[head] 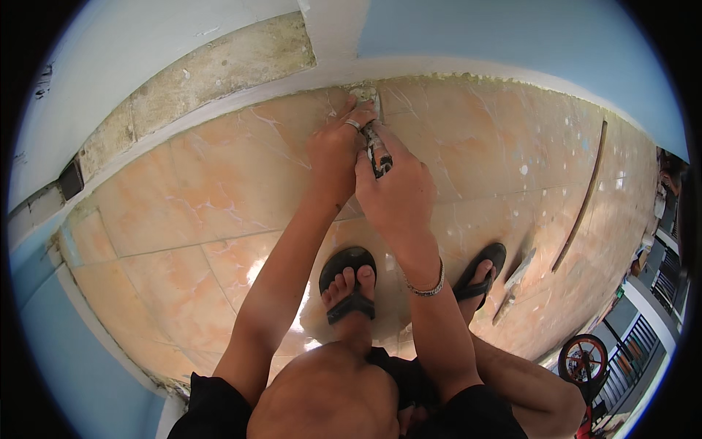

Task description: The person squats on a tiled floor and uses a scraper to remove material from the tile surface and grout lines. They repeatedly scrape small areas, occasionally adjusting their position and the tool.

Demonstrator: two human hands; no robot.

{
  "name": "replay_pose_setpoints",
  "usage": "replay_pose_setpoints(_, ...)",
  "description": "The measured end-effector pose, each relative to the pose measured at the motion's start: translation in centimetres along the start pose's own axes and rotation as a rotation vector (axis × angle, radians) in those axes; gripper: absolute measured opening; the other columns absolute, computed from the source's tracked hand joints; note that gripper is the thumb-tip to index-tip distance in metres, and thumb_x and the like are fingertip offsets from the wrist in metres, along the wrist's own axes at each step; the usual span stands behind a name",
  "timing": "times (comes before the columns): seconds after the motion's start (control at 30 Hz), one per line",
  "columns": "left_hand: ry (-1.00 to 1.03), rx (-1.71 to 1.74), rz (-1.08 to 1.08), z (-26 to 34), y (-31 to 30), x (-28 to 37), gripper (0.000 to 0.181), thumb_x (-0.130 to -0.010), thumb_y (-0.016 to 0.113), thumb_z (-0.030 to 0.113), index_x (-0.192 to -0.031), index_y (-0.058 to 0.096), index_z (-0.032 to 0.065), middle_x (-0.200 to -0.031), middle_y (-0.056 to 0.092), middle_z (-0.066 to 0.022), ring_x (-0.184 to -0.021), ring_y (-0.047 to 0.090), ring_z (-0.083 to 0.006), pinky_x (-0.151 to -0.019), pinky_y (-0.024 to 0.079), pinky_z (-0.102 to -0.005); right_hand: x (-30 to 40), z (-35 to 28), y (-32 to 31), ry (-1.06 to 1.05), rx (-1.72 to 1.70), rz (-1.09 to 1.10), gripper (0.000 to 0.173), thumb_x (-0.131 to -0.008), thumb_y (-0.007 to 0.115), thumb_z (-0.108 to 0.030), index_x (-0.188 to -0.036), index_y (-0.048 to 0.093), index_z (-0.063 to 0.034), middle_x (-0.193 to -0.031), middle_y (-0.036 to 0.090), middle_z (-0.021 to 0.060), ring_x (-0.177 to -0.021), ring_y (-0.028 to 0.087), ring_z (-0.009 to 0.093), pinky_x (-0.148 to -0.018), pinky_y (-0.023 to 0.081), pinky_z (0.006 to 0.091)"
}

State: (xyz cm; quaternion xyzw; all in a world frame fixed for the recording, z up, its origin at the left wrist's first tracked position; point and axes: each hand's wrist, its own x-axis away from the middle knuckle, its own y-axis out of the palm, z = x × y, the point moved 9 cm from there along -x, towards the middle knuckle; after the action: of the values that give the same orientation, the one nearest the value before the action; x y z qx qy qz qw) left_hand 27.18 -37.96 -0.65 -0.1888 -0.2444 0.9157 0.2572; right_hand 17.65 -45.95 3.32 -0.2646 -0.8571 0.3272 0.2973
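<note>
My right hand (397,181) is closed around the orange and black handle of a putty knife or scraper (378,156), its handle crusted with pale material. The tool's wide end points at the foot of the wall, where the tile floor (247,164) meets it. My left hand (340,140), with a ring on one finger, reaches forward beside the tool, its fingers pressed on the tool's front part. Pale plaster-like material lies around the fingertips. How the left fingers hold the tool is partly hidden.
A blue and white wall (466,33) runs across the front. To the right, a thin brown stick (584,203) and a flat trowel-like tool (515,280) lie on paint-spotted tiles. My sandalled feet are below my hands. A motorcycle wheel (583,359) stands at the lower right.
</note>
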Motion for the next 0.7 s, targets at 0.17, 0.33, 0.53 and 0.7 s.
replay_pose_setpoints(0.17,0.002,0.046,0.037,0.0,-0.6,1.4,0.034,-0.083,0.071,-0.007,-0.115,0.076,0.0066,-0.127,0.079,-0.0127,-0.137,0.066,-0.0337,-0.098,0.061,-0.0407,1.7,-1.4,-0.4,-0.044,0.028,0.082,0.042,-0.094,0.070,-0.025,-0.134,0.073,-0.0097,-0.099,0.079,0.0207,-0.090,0.075,0.045,-0.082,0.059,0.0520)
replay_pose_setpoints(0.33,-0.005,-0.007,0.008,-0.5,-0.8,0.4,0.033,-0.083,0.070,-0.005,-0.113,0.076,0.0069,-0.126,0.079,-0.0127,-0.134,0.068,-0.0326,-0.093,0.062,-0.0392,0.0,-1.8,0.2,-0.046,0.045,-0.023,0.048,-0.092,0.071,-0.026,-0.137,0.069,-0.0100,-0.121,0.078,0.0196,-0.092,0.076,0.043,-0.086,0.061,0.0522)
replay_pose_setpoints(0.53,-0.127,0.014,-0.045,-0.5,-0.9,-0.2,0.035,-0.083,0.065,-0.007,-0.113,0.075,0.0066,-0.129,0.077,-0.0142,-0.133,0.066,-0.0338,-0.094,0.059,-0.0433,-0.6,-3.2,-1.3,-0.090,0.078,0.024,0.045,-0.093,0.070,-0.025,-0.134,0.073,-0.0067,-0.104,0.079,0.0211,-0.098,0.075,0.044,-0.089,0.058,0.0511)
replay_pose_setpoints(0.7,-0.088,-0.125,-0.058,0.0,-0.8,-0.5,0.035,-0.083,0.065,-0.005,-0.114,0.076,0.0066,-0.125,0.078,-0.0159,-0.124,0.073,-0.0324,-0.081,0.062,-0.0372,-1.0,-3.1,-1.4,0.019,0.047,-0.049,0.044,-0.092,0.071,-0.026,-0.130,0.075,-0.0054,-0.105,0.078,0.0221,-0.100,0.075,0.043,-0.091,0.057,0.0496)
